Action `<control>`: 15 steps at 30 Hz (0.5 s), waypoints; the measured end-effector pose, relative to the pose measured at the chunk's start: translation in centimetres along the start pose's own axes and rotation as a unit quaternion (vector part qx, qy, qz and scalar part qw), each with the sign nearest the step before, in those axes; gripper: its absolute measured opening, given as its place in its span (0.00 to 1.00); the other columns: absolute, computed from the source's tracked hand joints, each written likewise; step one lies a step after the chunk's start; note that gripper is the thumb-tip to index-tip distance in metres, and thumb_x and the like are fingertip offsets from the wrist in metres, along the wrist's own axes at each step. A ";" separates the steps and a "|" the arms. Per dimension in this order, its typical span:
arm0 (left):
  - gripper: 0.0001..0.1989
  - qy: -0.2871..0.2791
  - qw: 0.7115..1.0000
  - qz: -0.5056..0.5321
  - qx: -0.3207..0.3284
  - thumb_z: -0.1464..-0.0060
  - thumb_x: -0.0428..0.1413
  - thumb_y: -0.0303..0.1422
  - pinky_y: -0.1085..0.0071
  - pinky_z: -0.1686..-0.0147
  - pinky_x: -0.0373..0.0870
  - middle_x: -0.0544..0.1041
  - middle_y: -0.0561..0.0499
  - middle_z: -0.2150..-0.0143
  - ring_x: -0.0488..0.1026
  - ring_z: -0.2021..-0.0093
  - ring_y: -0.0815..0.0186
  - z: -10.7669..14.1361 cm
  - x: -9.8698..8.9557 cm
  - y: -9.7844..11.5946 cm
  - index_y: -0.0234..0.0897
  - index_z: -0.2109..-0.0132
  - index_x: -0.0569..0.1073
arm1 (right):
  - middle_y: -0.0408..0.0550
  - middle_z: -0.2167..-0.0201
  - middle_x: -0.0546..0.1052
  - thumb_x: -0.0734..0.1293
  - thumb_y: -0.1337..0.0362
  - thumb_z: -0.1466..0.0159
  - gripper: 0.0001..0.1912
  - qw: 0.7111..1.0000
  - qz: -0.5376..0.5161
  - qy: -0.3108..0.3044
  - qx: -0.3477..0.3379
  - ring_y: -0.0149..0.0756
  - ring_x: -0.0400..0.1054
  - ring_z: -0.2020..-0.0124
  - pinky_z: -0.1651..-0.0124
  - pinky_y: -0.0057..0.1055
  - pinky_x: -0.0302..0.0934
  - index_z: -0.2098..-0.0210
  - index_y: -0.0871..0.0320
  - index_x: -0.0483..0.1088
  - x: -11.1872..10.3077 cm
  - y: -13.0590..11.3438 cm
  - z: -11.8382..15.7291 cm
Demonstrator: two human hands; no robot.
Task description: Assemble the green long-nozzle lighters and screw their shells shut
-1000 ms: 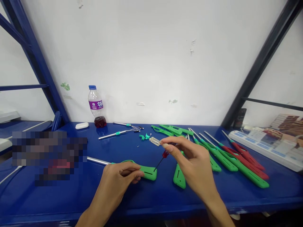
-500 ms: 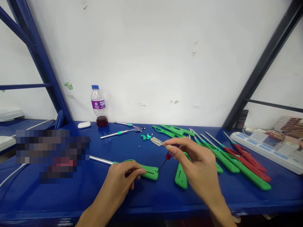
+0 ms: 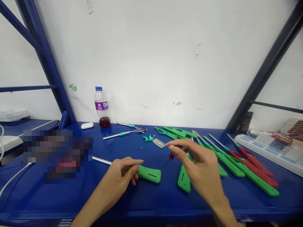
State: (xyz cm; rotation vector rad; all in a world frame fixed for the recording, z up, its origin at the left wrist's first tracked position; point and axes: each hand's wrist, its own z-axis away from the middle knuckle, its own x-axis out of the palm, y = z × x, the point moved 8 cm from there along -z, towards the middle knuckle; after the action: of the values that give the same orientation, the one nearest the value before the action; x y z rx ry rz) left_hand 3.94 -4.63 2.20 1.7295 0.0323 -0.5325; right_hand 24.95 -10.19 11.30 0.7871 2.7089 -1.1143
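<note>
My right hand point(image 3: 201, 164) pinches a small screwdriver point(image 3: 172, 155) by its dark red handle. Its thin shaft slants down to the left, and the tip is close to the butt end of a green long-nosed lighter point(image 3: 150, 174). Whether the tip touches the casing I cannot tell. That lighter lies flat, its metal tube pointing left. My left hand point(image 3: 123, 173) is closed over its middle, thumb and fingers at the handle, hiding the trigger part. Beneath my right hand lies another green lighter casing point(image 3: 184, 179), partly covered.
Right: several green and red lighters point(image 3: 251, 164) and a white power strip point(image 3: 270, 151). Behind: green casing halves point(image 3: 165, 132), metal tubes with wires point(image 3: 121, 134), teal plastic bits point(image 3: 148, 138) and a small clear part point(image 3: 159, 143). Back left: a drink bottle point(image 3: 101, 108) and white case point(image 3: 87, 125).
The screwdriver tip has drawn back from the hole at the lighter's end to just beside its edge. My left fingers have straightened somewhat over the handle. The whole view has shifted slightly.
</note>
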 end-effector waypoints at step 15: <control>0.07 0.023 0.999 -0.015 0.028 0.41 0.62 0.38 0.72 0.68 0.71 0.85 0.54 0.66 0.80 0.67 0.62 0.5 1.1 0.3 0.43 0.64 0.84 | 0.41 0.64 0.85 0.73 0.63 0.32 0.03 0.988 -0.129 0.084 0.026 0.36 0.81 0.61 0.59 0.27 0.75 0.64 0.50 0.81 0.3 -0.3 0.9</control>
State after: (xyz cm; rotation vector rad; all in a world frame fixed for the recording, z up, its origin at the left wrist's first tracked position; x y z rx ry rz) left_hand 4.88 -5.47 2.04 1.7989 0.0752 -0.5203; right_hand 24.44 -10.77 10.74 0.5710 3.0027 -1.2252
